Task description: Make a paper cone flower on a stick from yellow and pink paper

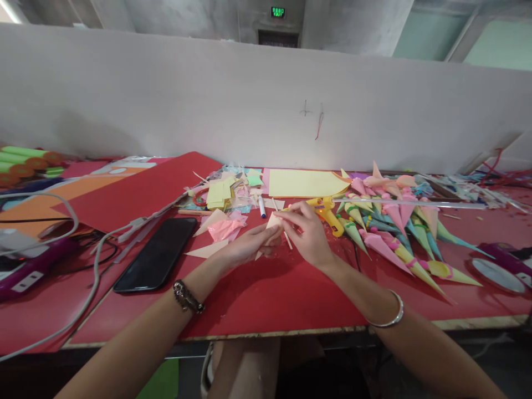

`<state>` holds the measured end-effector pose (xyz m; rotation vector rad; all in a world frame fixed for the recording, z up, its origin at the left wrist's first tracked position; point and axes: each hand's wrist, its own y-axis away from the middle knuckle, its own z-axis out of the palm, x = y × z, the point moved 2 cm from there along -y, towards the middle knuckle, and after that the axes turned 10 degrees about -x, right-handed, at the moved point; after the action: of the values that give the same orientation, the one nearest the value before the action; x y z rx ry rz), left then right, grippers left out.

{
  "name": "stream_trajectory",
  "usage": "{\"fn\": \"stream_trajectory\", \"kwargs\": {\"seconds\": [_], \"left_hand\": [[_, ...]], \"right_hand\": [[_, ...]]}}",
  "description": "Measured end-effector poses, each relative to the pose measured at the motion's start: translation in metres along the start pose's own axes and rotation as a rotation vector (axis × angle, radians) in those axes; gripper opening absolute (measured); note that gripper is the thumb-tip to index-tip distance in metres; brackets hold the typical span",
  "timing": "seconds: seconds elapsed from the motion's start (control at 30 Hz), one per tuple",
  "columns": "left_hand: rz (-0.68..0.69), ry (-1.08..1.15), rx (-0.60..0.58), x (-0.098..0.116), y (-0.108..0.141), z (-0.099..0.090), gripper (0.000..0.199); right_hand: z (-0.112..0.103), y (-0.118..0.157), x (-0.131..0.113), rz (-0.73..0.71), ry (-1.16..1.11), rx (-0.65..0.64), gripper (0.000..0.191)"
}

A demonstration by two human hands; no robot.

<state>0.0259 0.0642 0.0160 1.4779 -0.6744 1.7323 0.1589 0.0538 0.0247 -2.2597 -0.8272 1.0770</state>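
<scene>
The left hand (255, 244) and right hand (310, 235) grasp 1 small pale-cream paper piece (273, 221) between their fingers above the red tabletop (270, 302); its fold is unclear. A yellow plastic glue gun (328, 212) lies just beyond the right hand.

The held paper (273, 221) looks matt, the phone (157, 255) glossy, and the glue gun (327, 213) probably smooth plastic.
</scene>
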Motion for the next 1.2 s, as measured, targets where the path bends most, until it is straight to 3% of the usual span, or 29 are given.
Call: {"fn": "stream_trajectory", "kwargs": {"seconds": [0.2,0.53,0.87,1.2], "left_hand": [[0.031,-0.016,0.058,-0.002,-0.002,0.0,0.034],[0.056,-0.12,0.105,-0.009,-0.005,-0.007,0.031],[0.109,-0.442,0.302,0.001,-0.001,-0.002,0.026],[0.123,-0.652,0.362,0.002,-0.002,-0.004,0.031]], "right_hand": [[0.003,0.0,0.001,-0.003,-0.006,-0.024,0.033],[0.001,-0.002,-0.003,0.042,-0.055,-0.025,0.029],[0.004,-0.001,0.001,0.1,-0.159,0.0,0.011],[0.005,-0.001,0.0,0.061,-0.148,-0.038,0.014]]}}
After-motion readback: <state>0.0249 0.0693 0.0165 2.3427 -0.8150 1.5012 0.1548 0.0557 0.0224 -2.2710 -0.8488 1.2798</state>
